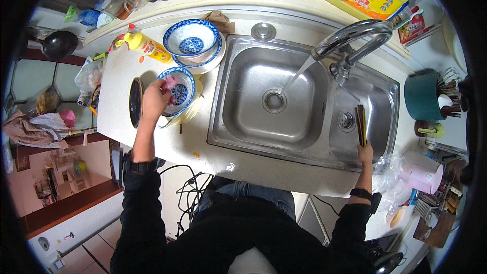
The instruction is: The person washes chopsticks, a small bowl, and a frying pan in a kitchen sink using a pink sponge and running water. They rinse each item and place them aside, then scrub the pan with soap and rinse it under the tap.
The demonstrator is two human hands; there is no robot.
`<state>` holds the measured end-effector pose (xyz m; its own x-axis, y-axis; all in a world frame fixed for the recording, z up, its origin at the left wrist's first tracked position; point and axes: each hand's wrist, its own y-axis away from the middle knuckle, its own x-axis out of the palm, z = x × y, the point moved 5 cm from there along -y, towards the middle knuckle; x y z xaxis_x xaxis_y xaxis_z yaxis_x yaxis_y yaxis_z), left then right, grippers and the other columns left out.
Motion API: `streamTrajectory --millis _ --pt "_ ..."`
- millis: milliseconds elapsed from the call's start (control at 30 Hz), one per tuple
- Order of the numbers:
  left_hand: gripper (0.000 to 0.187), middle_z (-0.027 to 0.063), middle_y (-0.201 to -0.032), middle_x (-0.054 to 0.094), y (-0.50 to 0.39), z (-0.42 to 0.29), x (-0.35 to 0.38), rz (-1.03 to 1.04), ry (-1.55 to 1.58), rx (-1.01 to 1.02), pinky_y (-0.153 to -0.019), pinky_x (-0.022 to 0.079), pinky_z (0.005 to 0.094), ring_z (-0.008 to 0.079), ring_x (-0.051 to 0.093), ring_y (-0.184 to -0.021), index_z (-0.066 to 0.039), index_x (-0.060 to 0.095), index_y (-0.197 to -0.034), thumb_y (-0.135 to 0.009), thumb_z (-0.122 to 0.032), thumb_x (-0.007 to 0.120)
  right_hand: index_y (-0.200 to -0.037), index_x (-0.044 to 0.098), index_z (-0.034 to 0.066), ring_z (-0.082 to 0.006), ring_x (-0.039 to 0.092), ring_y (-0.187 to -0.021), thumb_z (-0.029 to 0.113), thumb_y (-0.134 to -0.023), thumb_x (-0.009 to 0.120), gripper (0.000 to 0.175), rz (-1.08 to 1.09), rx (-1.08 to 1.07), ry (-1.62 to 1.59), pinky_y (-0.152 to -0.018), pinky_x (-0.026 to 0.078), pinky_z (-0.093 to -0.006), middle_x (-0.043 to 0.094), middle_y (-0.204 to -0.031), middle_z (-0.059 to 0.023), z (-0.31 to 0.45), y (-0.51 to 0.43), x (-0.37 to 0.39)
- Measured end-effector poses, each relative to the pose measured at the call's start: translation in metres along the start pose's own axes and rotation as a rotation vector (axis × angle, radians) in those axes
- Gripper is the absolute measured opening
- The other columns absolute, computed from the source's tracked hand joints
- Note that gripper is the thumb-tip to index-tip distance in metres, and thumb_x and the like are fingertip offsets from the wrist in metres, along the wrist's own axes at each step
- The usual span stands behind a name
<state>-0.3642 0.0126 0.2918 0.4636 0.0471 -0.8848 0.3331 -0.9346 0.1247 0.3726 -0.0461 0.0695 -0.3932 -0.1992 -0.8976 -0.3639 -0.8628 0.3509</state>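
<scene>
My left hand [156,101] grips a pink cloth [171,83] at the rim of a blue-and-white bowl [181,93], which rests on other stacked dishes left of the sink. Behind it stands another stack of blue-and-white bowls [191,40]. My right hand [365,153] is closed around a bundle of chopsticks [360,125], held over the small right basin [344,140]. Water runs from the chrome faucet [352,38] into the large left basin [243,121] near its drain.
A yellow detergent bottle [148,47] lies beside the bowls, and a dark round lid [136,102] stands by my left hand. Right of the sink are a green utensil holder [424,94], a plastic bag [392,182] and a pink container [420,171]. A large yellow jug [369,0] sits behind the faucet.
</scene>
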Motion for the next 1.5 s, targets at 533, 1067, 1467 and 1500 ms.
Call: streamTrajectory --millis 533,1067,1467,1500 --pt "0.018 0.0076 -0.081 0.062 -0.001 -0.195 0.259 0.57 0.766 0.13 -0.065 0.048 0.0261 0.0127 0.059 -0.071 0.002 0.059 -0.092 -0.075 -0.006 0.06 -0.123 0.041 0.0052 -0.016 0.055 -0.086 0.013 -0.081 0.06 0.047 0.026 -0.35 -0.739 -0.074 0.045 -0.0267 0.051 -0.11 -0.0106 0.215 0.067 -0.017" --pt "0.039 0.0178 -0.111 0.052 0.158 0.019 0.122 0.212 0.323 -0.09 -0.078 0.048 0.0358 0.0268 0.057 -0.094 -0.003 0.052 -0.111 -0.076 -0.016 0.063 -0.112 0.047 -0.0082 -0.0282 0.049 -0.106 0.003 -0.084 0.045 0.03 0.97 -0.04 -1.969 -0.092 0.041 -0.0393 0.05 -0.116 -0.0168 0.376 0.048 0.051" --pt "0.074 0.0222 -0.138 0.022 0.147 0.074 0.141 -0.208 -0.419 -0.042 -0.1 0.013 0.0571 0.0353 0.016 -0.13 0.002 0.024 -0.132 -0.08 -0.044 0.051 -0.117 0.046 -0.0032 -0.035 0.037 -0.12 0.014 -0.086 0.045 0.036 0.893 -0.108 -1.969 -0.1 0.028 -0.0536 0.04 -0.129 -0.0167 0.39 0.032 0.036" --pt "0.072 0.0228 -0.138 0.022 0.145 0.074 0.147 -0.157 -0.423 -0.063 -0.1 0.013 0.0564 0.0357 0.017 -0.13 0.003 0.024 -0.132 -0.081 -0.041 0.051 -0.117 0.046 -0.0028 -0.0348 0.037 -0.12 0.014 -0.086 0.045 0.036 0.953 -0.155 -1.987 -0.1 0.028 -0.0535 0.041 -0.128 -0.0168 0.391 0.033 0.034"
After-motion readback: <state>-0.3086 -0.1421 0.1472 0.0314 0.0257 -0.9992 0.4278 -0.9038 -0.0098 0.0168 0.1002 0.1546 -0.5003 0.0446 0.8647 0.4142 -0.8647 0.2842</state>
